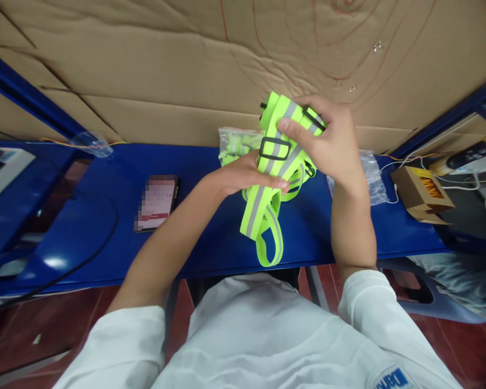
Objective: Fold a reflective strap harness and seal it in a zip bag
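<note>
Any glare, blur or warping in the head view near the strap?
Head view: reflective strap, left hand and right hand are sharp; glare patch on the blue table at left; phone screen is pixelated; frame edges bow outward.

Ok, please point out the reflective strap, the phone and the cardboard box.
reflective strap (pixel 254 213): head view, on the folded part hanging below the hands.
phone (pixel 157 202): head view, middle of its screen.
cardboard box (pixel 407 186): head view, its brown left side.

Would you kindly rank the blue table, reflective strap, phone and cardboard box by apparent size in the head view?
1. blue table
2. reflective strap, though held nearer the camera
3. phone and cardboard box look about alike, so I leave them unranked
</note>
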Demonstrator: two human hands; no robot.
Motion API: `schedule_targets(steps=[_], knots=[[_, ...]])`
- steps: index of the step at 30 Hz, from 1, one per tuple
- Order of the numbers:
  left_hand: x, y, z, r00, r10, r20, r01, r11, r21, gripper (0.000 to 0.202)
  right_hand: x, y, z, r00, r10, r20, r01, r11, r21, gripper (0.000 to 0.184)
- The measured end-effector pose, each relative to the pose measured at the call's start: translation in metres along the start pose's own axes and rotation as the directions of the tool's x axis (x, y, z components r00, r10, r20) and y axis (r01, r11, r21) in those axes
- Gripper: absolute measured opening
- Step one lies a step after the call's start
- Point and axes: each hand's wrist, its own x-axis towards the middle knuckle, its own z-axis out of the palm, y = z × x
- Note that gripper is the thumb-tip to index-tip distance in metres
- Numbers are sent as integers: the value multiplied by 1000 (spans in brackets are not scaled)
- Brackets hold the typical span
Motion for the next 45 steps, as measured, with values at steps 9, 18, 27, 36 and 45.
schedule_targets(steps=[9,18,27,36,45], knots=[[-4,10,-7,999,4,54,-9,996,89,37,8,5,13,940,240,242,-332,800,499,44],[-16,27,-5,995,0,95,-5,999,50,38,18,24,22,885,282,370,-440,764,472,47],[-2,-1,-30,985,-116,125,96,983,159,44,16,28,29,946,246,211,-324,756,570,30],[-1,-2,-15,990,-4,-139,21,992,121,47,29,61,40,963,210,167,-253,918,307,40],[-8,8,-25,980,54,-194,-21,986,167,56,7,27,14,918,-215,332,256,963,-84,85]])
